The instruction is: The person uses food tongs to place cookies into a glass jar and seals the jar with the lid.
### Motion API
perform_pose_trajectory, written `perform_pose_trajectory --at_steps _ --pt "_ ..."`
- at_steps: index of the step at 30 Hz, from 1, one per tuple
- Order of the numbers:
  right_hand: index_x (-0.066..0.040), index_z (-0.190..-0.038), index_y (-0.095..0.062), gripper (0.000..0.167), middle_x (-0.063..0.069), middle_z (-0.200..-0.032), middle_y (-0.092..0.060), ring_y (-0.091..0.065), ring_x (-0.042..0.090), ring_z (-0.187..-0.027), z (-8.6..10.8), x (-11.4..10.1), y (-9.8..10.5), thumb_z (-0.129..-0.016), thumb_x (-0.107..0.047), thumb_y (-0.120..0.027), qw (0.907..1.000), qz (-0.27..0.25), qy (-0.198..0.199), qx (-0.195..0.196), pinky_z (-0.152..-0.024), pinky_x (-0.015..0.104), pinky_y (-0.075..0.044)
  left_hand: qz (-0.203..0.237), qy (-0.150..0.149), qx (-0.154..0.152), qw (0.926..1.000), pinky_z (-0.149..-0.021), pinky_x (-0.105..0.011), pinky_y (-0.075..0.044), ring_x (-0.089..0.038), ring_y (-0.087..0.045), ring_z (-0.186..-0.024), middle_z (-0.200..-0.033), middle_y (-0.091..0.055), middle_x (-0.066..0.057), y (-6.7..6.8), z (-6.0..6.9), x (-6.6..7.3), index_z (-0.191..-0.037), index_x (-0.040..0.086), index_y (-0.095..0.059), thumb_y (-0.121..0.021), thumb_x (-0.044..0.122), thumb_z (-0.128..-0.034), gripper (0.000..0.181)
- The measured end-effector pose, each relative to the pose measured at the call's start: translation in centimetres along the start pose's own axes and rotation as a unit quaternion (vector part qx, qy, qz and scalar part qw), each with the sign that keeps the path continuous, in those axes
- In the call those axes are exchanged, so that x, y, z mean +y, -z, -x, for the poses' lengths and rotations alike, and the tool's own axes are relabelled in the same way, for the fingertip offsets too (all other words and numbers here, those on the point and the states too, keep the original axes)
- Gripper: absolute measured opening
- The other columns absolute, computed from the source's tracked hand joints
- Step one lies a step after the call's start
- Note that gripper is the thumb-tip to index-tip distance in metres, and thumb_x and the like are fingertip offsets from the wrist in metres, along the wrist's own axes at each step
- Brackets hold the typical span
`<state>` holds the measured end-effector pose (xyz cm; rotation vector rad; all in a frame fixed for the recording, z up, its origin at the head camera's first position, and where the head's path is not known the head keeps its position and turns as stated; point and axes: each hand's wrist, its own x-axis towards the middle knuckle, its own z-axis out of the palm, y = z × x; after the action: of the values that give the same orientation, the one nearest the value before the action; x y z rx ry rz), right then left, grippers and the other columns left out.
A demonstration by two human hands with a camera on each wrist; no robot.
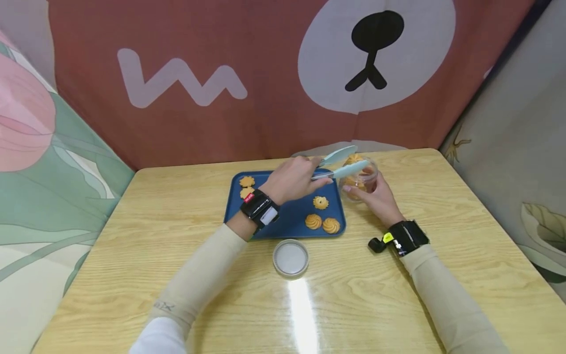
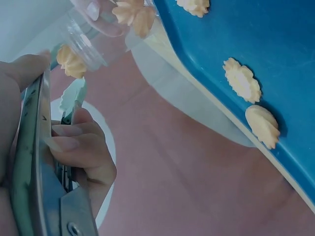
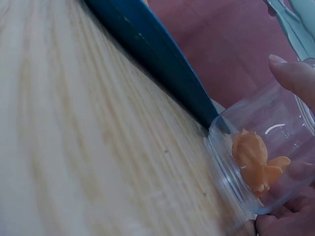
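Note:
Metal tongs with pale mint tips point(image 1: 350, 169) are gripped in my left hand point(image 1: 293, 180), above the far side of the tray. A ridged cookie point(image 2: 72, 62) is by the tips at the mouth of a clear jar point(image 3: 275, 115); whether the tips touch it I cannot tell. My right hand point(image 1: 379, 199) holds that jar beside the tray's right edge, thumb on its near side. Inside, cookies point(image 3: 253, 157) lie at the bottom. On the blue tray point(image 1: 285, 223), several cookies lie apart, including a swirled one point(image 1: 313, 221); my left arm hides part of it.
A round lid point(image 1: 290, 258) lies on the wooden table point(image 1: 177, 216) in front of the tray. Behind the table's far edge hangs a reddish-brown cloth point(image 1: 265, 128) with a bear's muzzle printed on it. Patterned cloths hang at both sides.

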<state>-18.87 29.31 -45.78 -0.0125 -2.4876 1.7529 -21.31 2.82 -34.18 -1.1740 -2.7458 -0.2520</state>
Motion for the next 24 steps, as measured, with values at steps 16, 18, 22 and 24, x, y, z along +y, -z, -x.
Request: perform_pose_trajectory --at_steps 16,18,22,24 --pt "-0.026 -0.163 -0.029 0.089 0.007 -0.149 -0.046 -0.043 0.019 -0.143 0.00 0.10 0.07 -0.092 -0.037 -0.082 0.9999 -0.005 0.008 -0.004 -0.121 0.045 -0.033 0.083 0.033 -0.006 0.9960 -0.051 -0.022 -0.035 -0.011 -0.050 -0.050 -0.064 -0.047 0.002 -0.55 -0.86 0.20 -0.141 0.007 -0.062 -0.062 0.058 -0.1011 0.065" --pt "-0.025 -0.163 -0.029 0.088 0.008 -0.148 -0.047 -0.044 0.020 -0.142 0.10 0.05 0.05 -0.093 -0.037 -0.082 1.0000 0.000 0.007 -0.004 -0.121 0.046 -0.034 0.092 0.041 -0.005 0.9949 -0.050 -0.022 -0.036 -0.011 -0.050 -0.048 -0.063 -0.047 0.002 -0.60 -0.87 0.31 -0.146 0.007 -0.059 -0.062 0.059 -0.1009 0.069" --pt "-0.024 -0.162 -0.030 0.087 0.008 -0.148 -0.047 -0.044 0.022 -0.145 0.21 -0.10 -0.01 -0.093 -0.036 -0.082 0.9999 -0.005 0.007 -0.007 -0.122 0.048 -0.034 0.093 0.047 -0.002 0.9946 -0.052 -0.022 -0.040 -0.011 -0.051 -0.048 -0.063 -0.048 0.002 -0.73 -0.82 0.48 -0.152 0.007 -0.054 -0.059 0.060 -0.1018 0.073" --pt "-0.023 -0.162 -0.030 0.087 0.007 -0.152 -0.045 -0.041 0.021 -0.149 0.17 -0.14 0.00 -0.093 -0.036 -0.082 0.9998 -0.014 0.006 -0.012 -0.124 0.048 -0.032 0.093 0.047 -0.001 0.9946 -0.052 -0.023 -0.041 -0.011 -0.052 -0.048 -0.064 -0.049 0.002 -0.74 -0.76 0.52 -0.153 0.007 -0.053 -0.057 0.061 -0.1025 0.074"
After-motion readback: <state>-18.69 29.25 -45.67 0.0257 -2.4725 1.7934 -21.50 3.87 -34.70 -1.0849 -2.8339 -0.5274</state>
